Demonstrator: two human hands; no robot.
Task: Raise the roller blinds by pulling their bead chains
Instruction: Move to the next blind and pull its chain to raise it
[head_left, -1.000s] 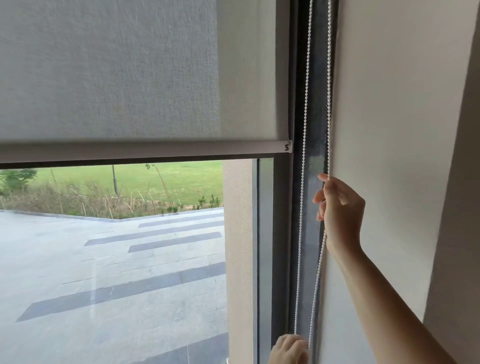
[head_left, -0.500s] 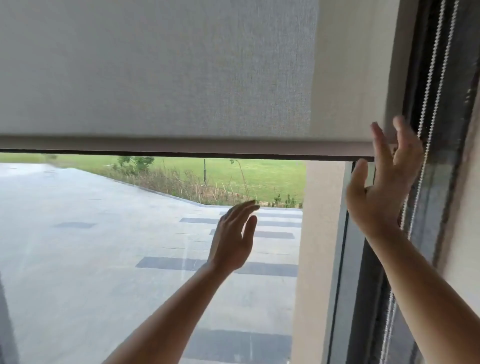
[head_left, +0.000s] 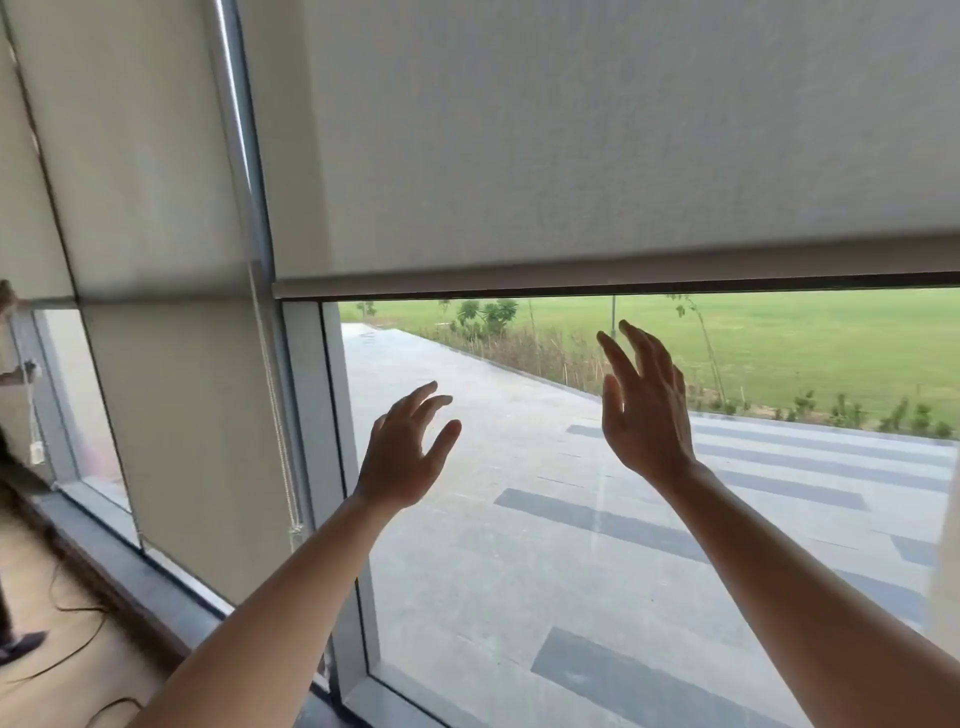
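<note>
A grey roller blind (head_left: 597, 145) covers the upper half of the wide window, its bottom bar (head_left: 571, 278) level above my hands. My left hand (head_left: 402, 457) and my right hand (head_left: 647, 410) are both raised in front of the glass, fingers spread, holding nothing. A second roller blind (head_left: 171, 364) to the left hangs much lower. Its white bead chain (head_left: 278, 415) runs down beside the window frame, left of my left hand and apart from it. The chain of the wide blind is out of view.
A grey window mullion (head_left: 306, 395) separates the two panes. At the far left edge another person's hand (head_left: 21, 371) holds a chain by a third blind. A low sill (head_left: 130, 571) and a wooden floor with a dark cable lie at the lower left.
Both hands let go of the right-side bead chain and lifted open. The view swung left, so that chain left the frame and the lower left blind and its chain came in.
</note>
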